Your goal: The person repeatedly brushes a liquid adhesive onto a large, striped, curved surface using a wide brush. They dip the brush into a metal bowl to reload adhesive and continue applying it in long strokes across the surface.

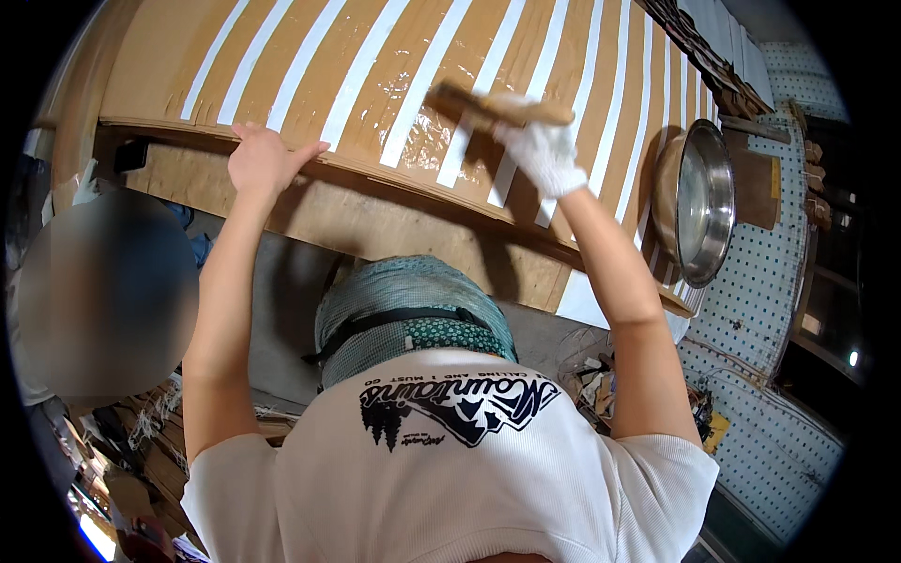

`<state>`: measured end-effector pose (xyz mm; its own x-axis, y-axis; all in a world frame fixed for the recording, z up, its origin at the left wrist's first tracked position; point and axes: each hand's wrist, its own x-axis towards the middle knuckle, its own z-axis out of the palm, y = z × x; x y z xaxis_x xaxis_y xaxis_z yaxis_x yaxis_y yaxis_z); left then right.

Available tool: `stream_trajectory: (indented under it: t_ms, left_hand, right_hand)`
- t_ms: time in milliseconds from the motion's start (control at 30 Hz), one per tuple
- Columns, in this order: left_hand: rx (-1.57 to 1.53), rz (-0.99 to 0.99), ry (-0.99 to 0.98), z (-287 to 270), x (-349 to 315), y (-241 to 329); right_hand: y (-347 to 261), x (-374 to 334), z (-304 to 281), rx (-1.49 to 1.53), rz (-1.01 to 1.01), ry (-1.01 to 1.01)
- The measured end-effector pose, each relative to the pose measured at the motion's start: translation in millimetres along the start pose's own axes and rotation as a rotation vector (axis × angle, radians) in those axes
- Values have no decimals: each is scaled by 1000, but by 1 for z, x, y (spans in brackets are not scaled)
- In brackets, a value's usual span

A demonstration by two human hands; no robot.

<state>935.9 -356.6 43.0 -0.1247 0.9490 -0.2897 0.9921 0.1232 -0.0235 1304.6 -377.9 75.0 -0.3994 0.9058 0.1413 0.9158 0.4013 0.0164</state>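
Note:
My right hand (544,155), in a white knit glove, is wrapped around the wooden handle of a wide, flat brush (488,108). The brush is slightly smeared by motion over brown sheets (375,98) that lie overlapped, divided by white stripes (422,84). A wet, glossy film shines on the sheets around and to the left of the brush. At the near edge of the sheets rests my bare left hand (263,161), thumb stretched to the right and fingers apart, holding nothing. Contact between bristles and sheets is hard to make out.
A shiny metal basin (706,202) stands tilted in view at the table's right end. Beneath the sheets runs a wooden table front (375,211). A blurred round shape (108,296) is at left. Scraps (591,385) lie low on the right, beside a dotted pale surface (751,328).

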Motion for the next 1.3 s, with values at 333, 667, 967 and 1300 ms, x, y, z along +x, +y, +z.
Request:
stream_trajectory:
  t_ms: [333,667,967,1300]
  left_hand:
    - [-27,-44,-32,5,-3,-2]
    - [-349,131,141,31,-18,-36]
    - [-524,257,548,37,1,-74]
    - [-501,304,674,53,34,-100]
  right_hand:
    - [-42,-25,-32,270,-24,-227]
    - [-109,-12,15,176,69,121]
    - [-106,57,-4,471,240,61]
    - [-40,168,-20,362,332,-56]
